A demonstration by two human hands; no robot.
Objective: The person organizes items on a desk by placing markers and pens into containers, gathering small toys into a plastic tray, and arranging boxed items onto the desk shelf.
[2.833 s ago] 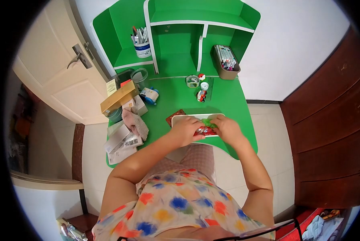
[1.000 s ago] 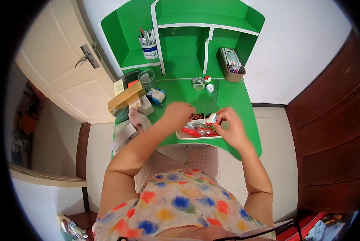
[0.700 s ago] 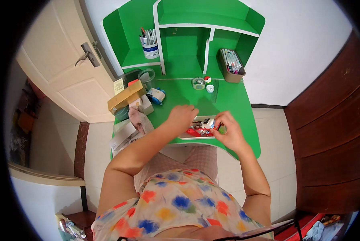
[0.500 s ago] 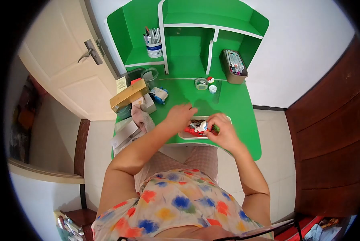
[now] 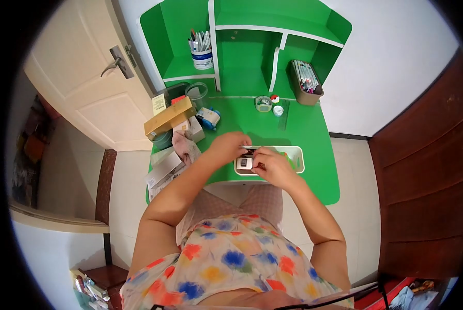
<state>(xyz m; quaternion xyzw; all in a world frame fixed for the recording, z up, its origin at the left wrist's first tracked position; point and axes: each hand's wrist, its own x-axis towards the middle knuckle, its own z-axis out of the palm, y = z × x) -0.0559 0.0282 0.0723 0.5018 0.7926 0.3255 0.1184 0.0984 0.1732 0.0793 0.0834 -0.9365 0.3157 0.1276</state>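
I record a green desk (image 5: 314, 132) bearing a white tray (image 5: 300, 157) near its front edge; behind, a ruler (image 5: 283, 120), white pot (image 5: 278, 110) and small container (image 5: 263, 105).

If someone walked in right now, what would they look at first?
Probably the bright green desk, with green shelves standing along its back. Next, perhaps, the white tray near its front edge, where the right hand holds a small white item. The shiny gold box slanting at the desk's left might catch the eye too.
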